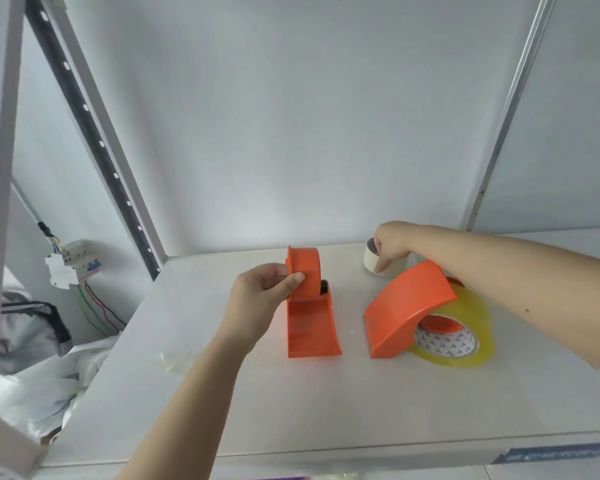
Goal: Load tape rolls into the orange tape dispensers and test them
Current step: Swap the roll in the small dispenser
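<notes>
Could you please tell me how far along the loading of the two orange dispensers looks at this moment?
Done: the right orange dispenser already carries the clear yellowish tape roll on its hub. In hand: the left hand grips the empty left orange dispenser, while the right hand grasps the cream masking tape roll at the back of the table. Left: fitting that roll and testing both.

White table [326, 410] against a plain white wall [291, 116].

Both dispensers [312, 306] [404, 313] look like smooth, slightly glossy orange plastic. Beside the right one, the yellow tape roll [465, 327] is shiny and see-through; the cream roll [383, 263] behind looks matt, papery. The white worktop [291, 403] is smooth.
</notes>
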